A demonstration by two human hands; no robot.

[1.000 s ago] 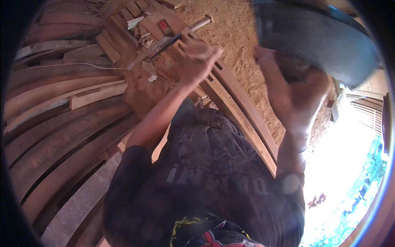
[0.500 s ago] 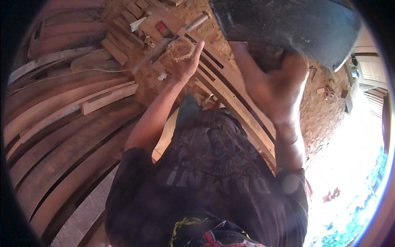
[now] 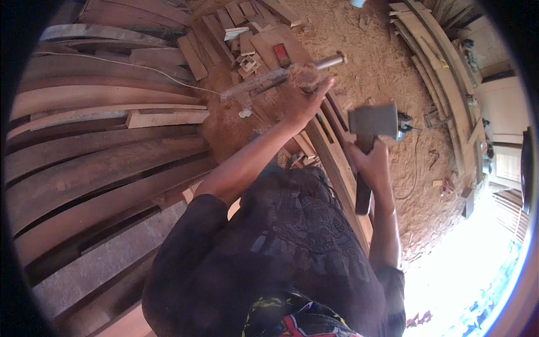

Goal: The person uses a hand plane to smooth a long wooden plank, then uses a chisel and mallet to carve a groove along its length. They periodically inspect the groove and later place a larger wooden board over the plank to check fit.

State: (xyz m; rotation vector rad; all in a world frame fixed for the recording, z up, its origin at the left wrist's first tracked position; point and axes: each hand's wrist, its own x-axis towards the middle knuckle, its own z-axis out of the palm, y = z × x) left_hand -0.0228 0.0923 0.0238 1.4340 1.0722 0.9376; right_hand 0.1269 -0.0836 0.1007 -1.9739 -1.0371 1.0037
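Observation:
My left hand (image 3: 303, 109) is closed around an upright chisel, with its thumb pointing up. The chisel's frayed, splayed wooden handle top (image 3: 303, 76) shows above the fingers; its blade is hidden. Under that hand runs a long wooden beam (image 3: 331, 160) with slots cut in its upper face. To the right of the beam, my right hand (image 3: 373, 163) grips a hatchet by its dark handle, close below the grey metal head (image 3: 375, 119). The hatchet head is apart from the chisel.
Long planks (image 3: 112, 137) lie stacked on the left. Small offcuts (image 3: 247, 62), a red object (image 3: 280, 53) and a metal rod (image 3: 331, 60) lie beyond my left hand. Sawdust (image 3: 359, 67) covers the ground. More boards (image 3: 432, 73) stand at the far right.
The hatchet has come down from high and close to the camera to beside the beam. The view has shifted, and my left hand still holds the chisel over the beam.

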